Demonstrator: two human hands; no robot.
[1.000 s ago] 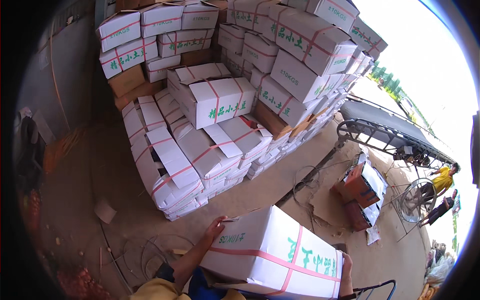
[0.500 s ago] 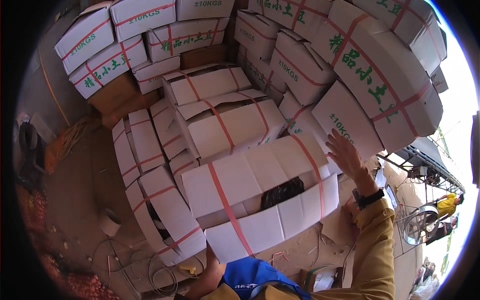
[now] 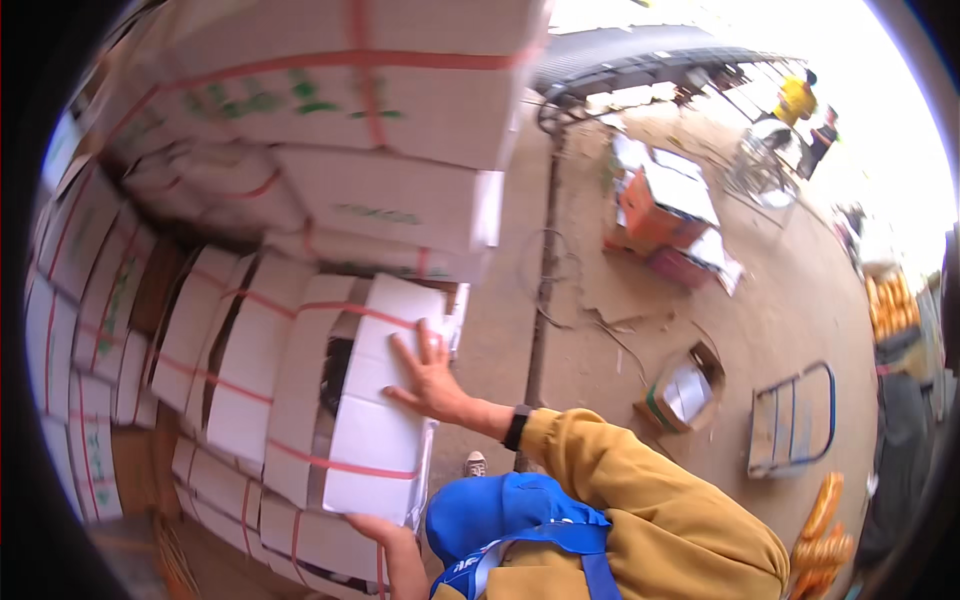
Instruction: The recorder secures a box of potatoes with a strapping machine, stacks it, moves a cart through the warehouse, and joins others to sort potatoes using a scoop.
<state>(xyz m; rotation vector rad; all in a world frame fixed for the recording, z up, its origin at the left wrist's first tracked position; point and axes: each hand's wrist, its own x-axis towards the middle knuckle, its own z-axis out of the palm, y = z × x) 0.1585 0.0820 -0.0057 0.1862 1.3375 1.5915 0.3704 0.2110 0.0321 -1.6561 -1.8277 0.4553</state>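
A white carton (image 3: 375, 420) with red straps lies on top of the near stack, a dark strip of its contents showing between the flaps. My right hand (image 3: 430, 378) rests flat on its top flap with fingers spread. At the carton's near end, my left hand (image 3: 385, 535) touches the lower corner; the visible fingers are stretched along the edge and the rest are hidden. Black material (image 3: 336, 375) shows through the gap in the top. Another strapped carton (image 3: 245, 370) sits directly to the left.
Tall stacked cartons (image 3: 330, 110) rise ahead. On the floor to the right are an open brown box (image 3: 688, 385), a blue-handled hand cart (image 3: 790, 425) and a pile of flattened cardboard (image 3: 665, 210). Beyond stand a conveyor (image 3: 640, 60) and a person in yellow (image 3: 796, 98).
My view has swung right, bringing the floor into sight. My right hand has come down onto the carton's top from beyond its right end. The left hand stays at the carton's near end.
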